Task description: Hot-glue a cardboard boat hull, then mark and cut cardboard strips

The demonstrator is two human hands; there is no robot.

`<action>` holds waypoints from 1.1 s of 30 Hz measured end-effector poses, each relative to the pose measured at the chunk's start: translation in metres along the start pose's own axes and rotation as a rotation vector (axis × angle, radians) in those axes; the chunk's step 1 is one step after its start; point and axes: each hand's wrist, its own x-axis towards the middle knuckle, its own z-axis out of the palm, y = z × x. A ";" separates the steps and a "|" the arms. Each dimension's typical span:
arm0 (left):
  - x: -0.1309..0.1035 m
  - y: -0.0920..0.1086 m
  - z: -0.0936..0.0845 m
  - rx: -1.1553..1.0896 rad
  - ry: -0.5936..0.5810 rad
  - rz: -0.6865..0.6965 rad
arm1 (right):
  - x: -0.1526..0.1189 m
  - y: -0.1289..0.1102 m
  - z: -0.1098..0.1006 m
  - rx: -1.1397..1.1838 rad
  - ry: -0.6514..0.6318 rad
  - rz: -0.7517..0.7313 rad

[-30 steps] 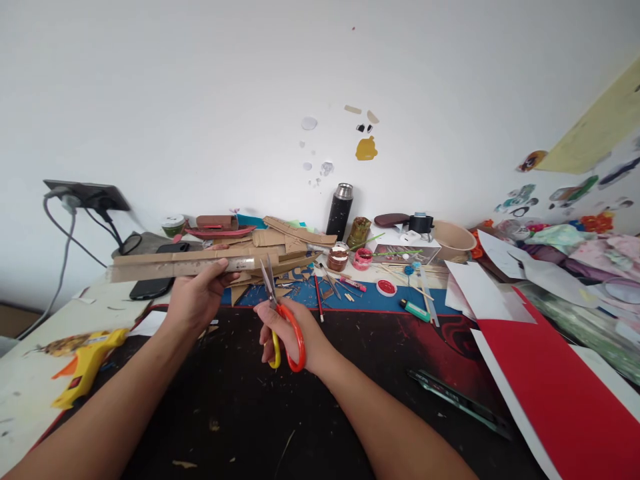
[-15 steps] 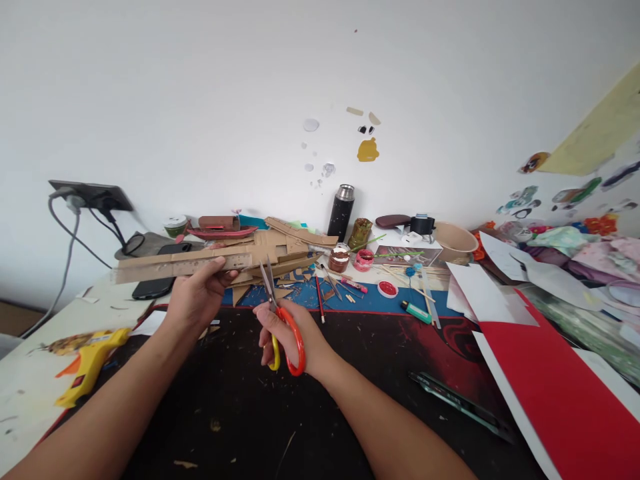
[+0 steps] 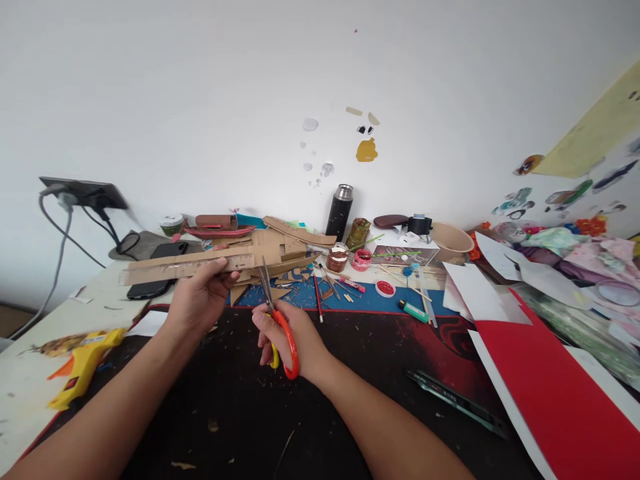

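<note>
My left hand (image 3: 203,293) pinches a long brown cardboard strip (image 3: 150,270), its thumb on top and its fingers beneath. Tape-like shine covers the strip's left part. Scissors (image 3: 285,333) with one red and one yellow handle loop are in my right hand (image 3: 295,330), fingers wrapped round the handles. Their blades point up and away, slightly parted, at the right end of the strip. Whether the blades touch the cardboard I cannot tell. Behind the strip lie stacked cardboard pieces (image 3: 300,235).
A yellow glue gun (image 3: 85,367) and a black phone (image 3: 153,288) lie left. A thermos (image 3: 341,212), paint jars (image 3: 337,257) and a green lighter (image 3: 415,311) stand or lie behind. At right are a utility knife (image 3: 455,402) and red paper (image 3: 560,373).
The strip and my left hand have shifted slightly to the right relative to the desk items. The scissor blades look closer together. The camera view has turned a little right.
</note>
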 end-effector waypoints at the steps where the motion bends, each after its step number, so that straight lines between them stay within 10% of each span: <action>1: -0.003 -0.002 0.001 0.009 -0.010 0.000 | 0.000 -0.001 0.000 -0.003 0.010 -0.001; 33: -0.018 -0.003 0.012 0.027 -0.049 0.045 | 0.001 -0.011 -0.007 0.020 0.095 -0.040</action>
